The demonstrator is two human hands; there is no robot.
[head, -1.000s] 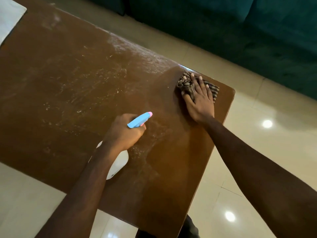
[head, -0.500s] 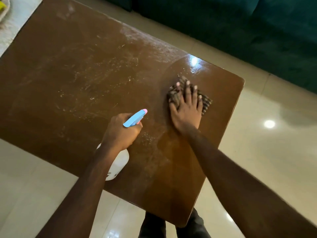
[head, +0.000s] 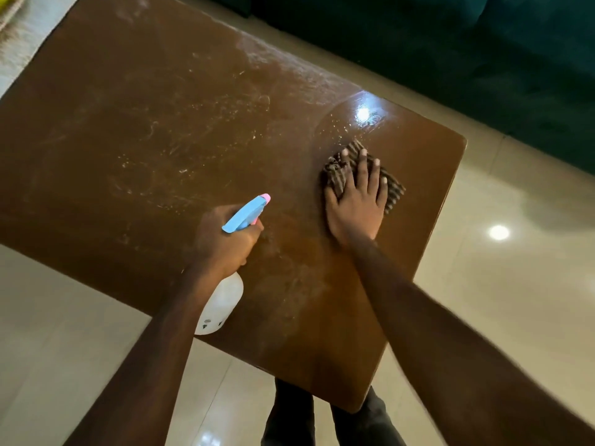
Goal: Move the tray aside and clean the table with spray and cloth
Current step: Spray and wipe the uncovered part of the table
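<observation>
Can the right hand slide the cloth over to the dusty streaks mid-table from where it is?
Probably yes. The right hand presses the cloth on the table, and nothing lies between it and the dusty streaks. The left hand gripping the spray bottle sits nearer the person, off that path.

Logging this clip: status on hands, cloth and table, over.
Left hand grips spray bottle. Right hand flat on cloth, pressing table. Whitish streaks across tabletop. Nothing blocks the cloth.
</observation>
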